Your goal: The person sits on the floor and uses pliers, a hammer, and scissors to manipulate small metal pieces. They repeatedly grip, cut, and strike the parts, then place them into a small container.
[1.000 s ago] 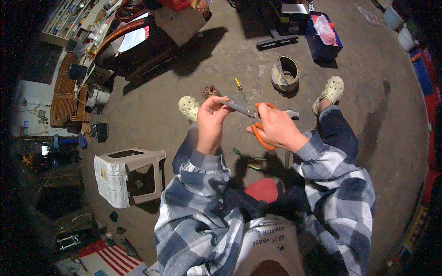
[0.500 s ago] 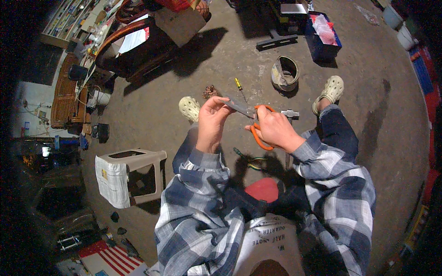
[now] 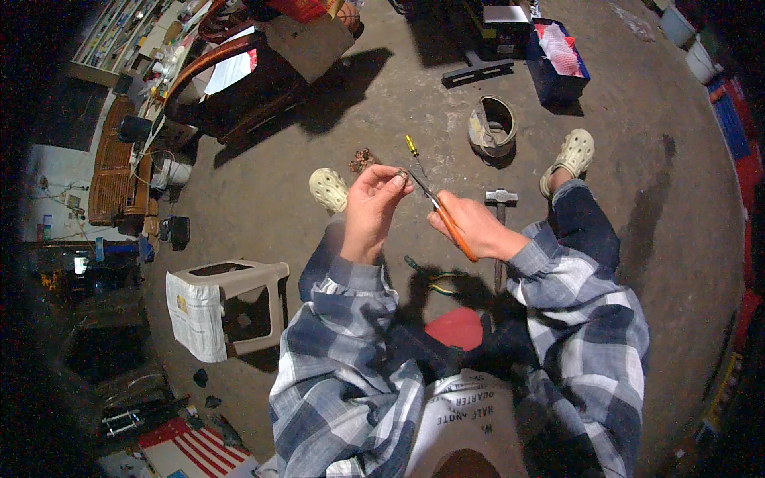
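Note:
My right hand (image 3: 476,227) is closed round the orange handles of a pair of scissors (image 3: 455,233). Their metal blades slant up and left, the tips right by the fingertips of my left hand (image 3: 371,211). Thumb and fingers of that hand pinch a small dark piece (image 3: 403,176), too small to name. Below the blades, a hammer (image 3: 501,199) lies to the right and pliers (image 3: 441,284) with yellow-green handles lie between my legs. Just beyond my hands are a yellow-handled screwdriver (image 3: 412,146) and a small heap of copper-coloured scraps (image 3: 362,159).
A worn bucket (image 3: 478,137) stands ahead on the concrete floor. Beyond it sits a dark blue box (image 3: 561,89) with pink netting. A beige plastic stool (image 3: 275,299) with newspaper over it is at left, and a dark wooden chair (image 3: 227,54) stands at the far left.
The scissors have turned from flat to nearly edge-on, their handle loops no longer showing wide. My right hand has rotated with them and uncovered more of the hammer. My left hand stays nearly in place.

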`<control>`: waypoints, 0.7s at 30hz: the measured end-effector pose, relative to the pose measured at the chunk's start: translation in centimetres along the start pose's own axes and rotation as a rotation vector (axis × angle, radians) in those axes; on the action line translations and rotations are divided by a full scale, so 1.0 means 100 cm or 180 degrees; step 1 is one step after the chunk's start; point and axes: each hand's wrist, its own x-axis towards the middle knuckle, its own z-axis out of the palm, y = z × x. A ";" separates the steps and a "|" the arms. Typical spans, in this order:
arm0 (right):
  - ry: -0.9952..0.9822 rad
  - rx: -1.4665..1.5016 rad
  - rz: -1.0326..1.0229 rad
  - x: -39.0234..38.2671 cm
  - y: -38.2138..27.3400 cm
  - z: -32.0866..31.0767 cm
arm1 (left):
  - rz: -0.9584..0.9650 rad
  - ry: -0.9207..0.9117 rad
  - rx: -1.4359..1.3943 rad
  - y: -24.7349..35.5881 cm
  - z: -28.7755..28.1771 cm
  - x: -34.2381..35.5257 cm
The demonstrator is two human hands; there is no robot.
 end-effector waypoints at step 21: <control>0.0534 -0.0690 -0.0156 -0.003 -0.009 -0.005 | 0.0254 -0.0173 -0.0055 -0.009 -0.005 0.001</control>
